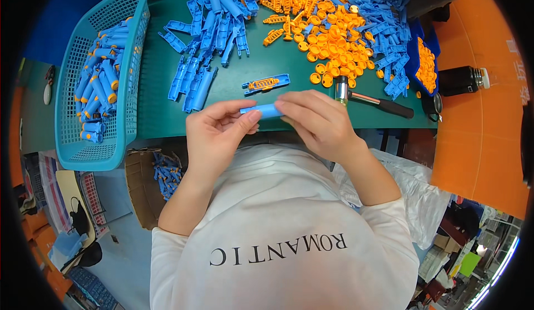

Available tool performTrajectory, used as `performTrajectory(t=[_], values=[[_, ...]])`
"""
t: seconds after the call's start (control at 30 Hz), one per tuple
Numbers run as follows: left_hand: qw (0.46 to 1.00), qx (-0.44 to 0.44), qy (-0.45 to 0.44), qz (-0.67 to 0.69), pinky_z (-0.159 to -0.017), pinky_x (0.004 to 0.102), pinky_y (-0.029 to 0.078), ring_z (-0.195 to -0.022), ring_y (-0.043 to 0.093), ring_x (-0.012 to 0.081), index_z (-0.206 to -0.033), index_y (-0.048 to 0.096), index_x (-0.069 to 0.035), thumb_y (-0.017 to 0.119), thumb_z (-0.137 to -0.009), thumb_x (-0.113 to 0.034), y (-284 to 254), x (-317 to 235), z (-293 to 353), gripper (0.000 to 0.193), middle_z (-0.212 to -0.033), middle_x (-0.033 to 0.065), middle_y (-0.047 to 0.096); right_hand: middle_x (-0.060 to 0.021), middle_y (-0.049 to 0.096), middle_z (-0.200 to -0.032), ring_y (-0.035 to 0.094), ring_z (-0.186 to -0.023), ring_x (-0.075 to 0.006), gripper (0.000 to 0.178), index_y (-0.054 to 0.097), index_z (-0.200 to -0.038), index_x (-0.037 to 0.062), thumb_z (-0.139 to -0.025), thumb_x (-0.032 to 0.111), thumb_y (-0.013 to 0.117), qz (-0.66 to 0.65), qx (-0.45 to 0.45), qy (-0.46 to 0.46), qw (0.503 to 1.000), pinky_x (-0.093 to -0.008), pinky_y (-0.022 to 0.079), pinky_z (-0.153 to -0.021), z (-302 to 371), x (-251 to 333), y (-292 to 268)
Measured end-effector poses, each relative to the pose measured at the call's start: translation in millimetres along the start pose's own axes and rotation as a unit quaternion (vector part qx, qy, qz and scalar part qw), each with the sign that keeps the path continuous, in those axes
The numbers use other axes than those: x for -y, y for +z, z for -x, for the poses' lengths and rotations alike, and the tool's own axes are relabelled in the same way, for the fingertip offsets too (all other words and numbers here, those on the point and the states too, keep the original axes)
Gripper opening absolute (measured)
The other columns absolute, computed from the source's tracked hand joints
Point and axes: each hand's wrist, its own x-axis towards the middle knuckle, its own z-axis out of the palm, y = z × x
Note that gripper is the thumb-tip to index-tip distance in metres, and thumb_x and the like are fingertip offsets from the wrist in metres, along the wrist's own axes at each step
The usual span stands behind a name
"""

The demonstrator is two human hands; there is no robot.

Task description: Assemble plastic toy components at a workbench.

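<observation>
Over the near edge of the green table, a blue plastic half-tube (268, 111) is held level between both hands. My left hand (219, 129) pinches its left end with thumb and fingers. My right hand (317, 122) closes on its right end, the fingers covering that tip. Just beyond them on the table lies another blue half-shell (285, 80) with an orange ribbed insert (263, 84) seated in it. A hammer (378, 103) with a black grip rests beside my right hand, its head close to the knuckles.
Loose blue shells (194, 79), orange ribbed inserts (289, 1) and orange round caps (339, 43) heap across the green table (158, 101). At left, a turquoise basket (129, 87) holds finished-looking blue tubes. A black bottle (459, 80) and a blue bin (413, 59) of orange pieces stand at right.
</observation>
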Motion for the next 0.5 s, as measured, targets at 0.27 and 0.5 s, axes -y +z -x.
performTrajectory(t=[0.27,0.5], values=[[0.948,-0.039,0.194,-0.249,-0.08,0.0324,0.056,-0.091,0.068,0.0209,-0.128,0.065,0.001,0.082,-0.082,-0.005,-1.1,7.6,-25.0,0.05,-0.1,0.0092,0.071,-0.0094,0.075,-0.095,0.068,-0.084,-0.0272,0.029,0.076,-0.102,0.0035,-0.074,0.0,0.081,0.054,-0.013,0.062,0.997,-0.0353,0.055,-0.076,-28.2,-37.0,-25.0],[0.895,-0.003,0.251,-0.368,-0.087,0.0427,0.049,-0.098,0.061,0.0332,-0.135,0.058,-0.004,0.077,-0.08,0.001,-0.6,25.0,-41.4,0.059,-0.103,0.0131,0.069,-0.0071,0.076,-0.09,0.066,-0.084,-0.0244,0.024,0.079,-0.098,0.0058,-0.075,0.005,0.083,0.01,0.075,0.09,0.993,-0.0357,0.052,-0.077,-40.7,-46.4,-7.9]])
